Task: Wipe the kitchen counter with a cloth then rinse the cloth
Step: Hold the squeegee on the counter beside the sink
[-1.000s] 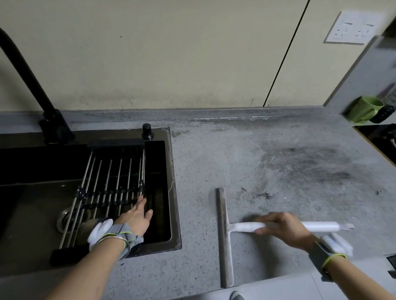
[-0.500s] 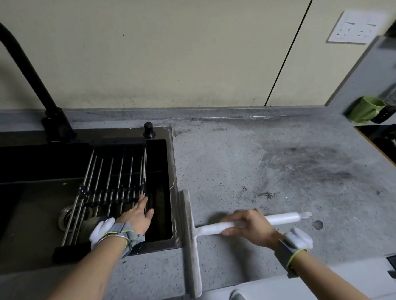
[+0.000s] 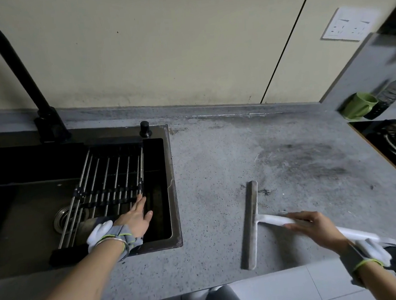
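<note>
I see counter point(image 3: 217, 162): speckled grey stone, matt, smudged dark. Sink point(image 3: 171, 188): dark metal, dull sheen. Rack point(image 3: 108, 181): shiny steel rods. Squeegee point(image 3: 250, 224): white plastic handle, grey blade. Cup point(image 3: 358, 106): glossy green.

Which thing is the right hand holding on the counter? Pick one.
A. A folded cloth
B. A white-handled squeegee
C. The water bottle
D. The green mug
B: the right hand grips the white handle of the squeegee, whose blade lies on the grey counter; the green mug and the water bottle stand untouched at the far right, and no cloth is in view.
</note>
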A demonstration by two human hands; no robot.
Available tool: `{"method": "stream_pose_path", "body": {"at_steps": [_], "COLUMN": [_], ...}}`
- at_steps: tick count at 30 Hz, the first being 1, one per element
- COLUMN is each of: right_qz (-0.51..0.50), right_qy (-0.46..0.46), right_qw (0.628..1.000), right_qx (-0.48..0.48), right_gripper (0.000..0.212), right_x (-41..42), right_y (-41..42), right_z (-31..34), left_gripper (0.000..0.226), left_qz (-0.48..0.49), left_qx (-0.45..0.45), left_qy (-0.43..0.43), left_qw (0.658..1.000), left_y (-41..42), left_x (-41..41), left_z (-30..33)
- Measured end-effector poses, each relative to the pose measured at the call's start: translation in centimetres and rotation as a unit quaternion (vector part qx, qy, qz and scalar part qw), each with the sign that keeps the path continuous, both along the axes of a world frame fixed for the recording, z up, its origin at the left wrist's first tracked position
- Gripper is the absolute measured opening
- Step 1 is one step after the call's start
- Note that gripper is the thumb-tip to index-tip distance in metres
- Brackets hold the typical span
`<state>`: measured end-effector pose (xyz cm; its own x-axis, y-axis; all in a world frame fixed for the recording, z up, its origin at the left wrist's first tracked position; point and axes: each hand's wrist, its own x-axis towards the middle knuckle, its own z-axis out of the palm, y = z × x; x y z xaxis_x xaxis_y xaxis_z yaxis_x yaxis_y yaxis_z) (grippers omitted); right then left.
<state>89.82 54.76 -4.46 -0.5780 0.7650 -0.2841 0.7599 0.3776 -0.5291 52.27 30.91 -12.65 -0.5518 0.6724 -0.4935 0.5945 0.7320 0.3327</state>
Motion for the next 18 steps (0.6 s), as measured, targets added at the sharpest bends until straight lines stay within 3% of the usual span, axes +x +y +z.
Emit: {"method": "stream_pose_path", "body": {"at_steps": [10,15,18], "right_qz": [0.069,0.127,0.143], "right_qy": [-0.008,-0.011,0.000], "right_qw": [0.997,0.991,0.989], "right_qx": [-0.041,-0.046,-0.041], "right_gripper": [0.025,0.017,0.027], "right_x": [-4.7,-7.8,-9.6], "right_y": [-1.3,-2.9,-4.1], "right_z": [-1.1,-2.0,-2.6], "left_gripper": [0.059,0.060,0.060], "left_qz": [-0.005,-0.001,0.003], "left_qx": [-0.014,-0.017,-0.014], "left_qy": [-0.008,-0.013,-0.014], "left_qw": [1.000,1.000,1.000], "left_y": [0.1,0.0,0.0], "left_x": [0.1,0.2,0.2], "left_z": [0.5,0.7,0.9]}}
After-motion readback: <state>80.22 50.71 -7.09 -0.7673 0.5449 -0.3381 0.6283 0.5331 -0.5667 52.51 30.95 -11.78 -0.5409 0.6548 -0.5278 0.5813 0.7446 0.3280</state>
